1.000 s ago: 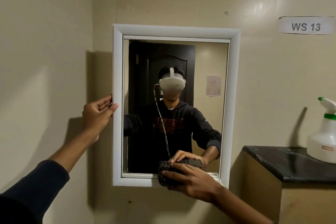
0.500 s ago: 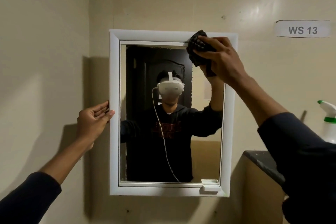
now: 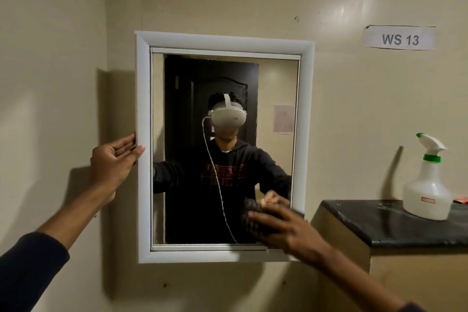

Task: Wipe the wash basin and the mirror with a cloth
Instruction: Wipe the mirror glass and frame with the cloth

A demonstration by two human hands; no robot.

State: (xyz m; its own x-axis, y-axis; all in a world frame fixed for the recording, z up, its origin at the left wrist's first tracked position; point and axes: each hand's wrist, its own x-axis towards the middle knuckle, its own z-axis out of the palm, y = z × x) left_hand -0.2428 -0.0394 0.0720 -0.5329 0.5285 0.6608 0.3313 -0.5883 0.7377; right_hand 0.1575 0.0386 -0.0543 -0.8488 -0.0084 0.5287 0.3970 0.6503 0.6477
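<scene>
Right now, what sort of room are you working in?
Probably a washroom corner or numbered cleaning station. A white-framed wall mirror hangs on a plain wall, a spray bottle stands on a dark counter, and a label reading "WS 13" is stuck above. No basin is in view.

A mirror (image 3: 225, 149) of smooth, reflective glass sits in a matt white frame (image 3: 143, 134) that looks like moulded plastic. A dark cloth (image 3: 253, 218) with a coarse, checked weave presses against the glass. The wall (image 3: 342, 109) is painted cream with a soft sheen. A translucent white plastic spray bottle (image 3: 428, 185) stands on a glossy black stone-like counter (image 3: 379, 225). A white paper label (image 3: 400, 38) looks matt.
</scene>
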